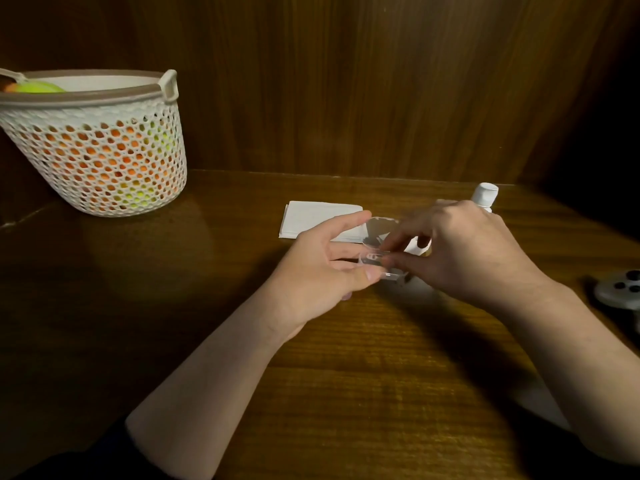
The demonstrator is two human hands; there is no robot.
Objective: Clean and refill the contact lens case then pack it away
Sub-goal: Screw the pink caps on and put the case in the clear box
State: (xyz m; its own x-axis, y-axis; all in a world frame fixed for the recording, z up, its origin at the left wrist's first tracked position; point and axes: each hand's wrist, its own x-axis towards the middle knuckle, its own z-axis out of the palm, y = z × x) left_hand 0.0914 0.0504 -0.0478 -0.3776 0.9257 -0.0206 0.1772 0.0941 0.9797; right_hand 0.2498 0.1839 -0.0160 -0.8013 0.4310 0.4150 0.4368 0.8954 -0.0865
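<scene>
Two bare forearms are seen nearest the camera, reaching forward over the wooden surface (pixel 346 393), whose brown grain runs crosswise with a dull sheen. Between the two hands, just above the surface, a small contact lens case (pixel 375 259) of clear, glassy plastic is held; its rounded, thin-walled shape is hard to make out because light passes through it, and whether its lid is open cannot be told for certain.

The left hand (pixel 325 268) is curled round the case from the left, with the thumb pressed on the near edge and the fingers behind it, so this grip is closed on the case. The right hand (pixel 464 247) is brought in from the right, and its fingertips (pixel 389 260) are pinched on the case's right side; this grip is likewise closed on the case.

Just behind the hands, a folded white tissue (pixel 311 218), flat and rectangular with soft matte layers, is laid on the surface. A white plastic bottle (pixel 485 195) with a ribbed round cap is partly hidden behind the right hand. At the right edge, a pale rounded object with dark buttons (pixel 620 289) is cut off by the frame.

Far left, a white round basket (pixel 104 147) of perforated plastic with a taupe rim and loop handle is stood against the dark wood-panelled back wall (pixel 346 81); orange and yellow-green shapes are seen through its holes.
</scene>
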